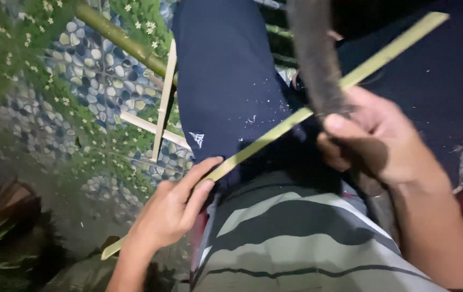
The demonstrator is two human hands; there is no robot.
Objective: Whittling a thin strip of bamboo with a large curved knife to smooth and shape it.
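Hands fill the head view, seen from above as we look down our own lap. Our left hand [169, 211] is closed loosely around a long, thin green bamboo strip [274, 132], thumb and fingers pinching it near its lower end. The strip runs diagonally from the lower left, past our left wrist, up across our dark blue trouser leg [220, 81] to the upper right corner of the view. Our right hand [374, 143] is wrapped tightly around the handle of a large knife, whose broad, dark, blurred blade [312, 59] points up and away from us. The blade crosses over the strip just above our right thumb, and the two look to be touching there, though the blur keeps us from being sure. Small pale shavings dot the trouser leg beside the strip. Below the hands we see our grey and dark striped shirt [296, 232]. To the left, the floor is covered by a mat [96, 70] printed with blue pebbles, green leaves and small white flowers. On it lie a thick green bamboo pole [121, 38] and two pale split bamboo slats [164, 100], one crossing the other, well apart from our hands.
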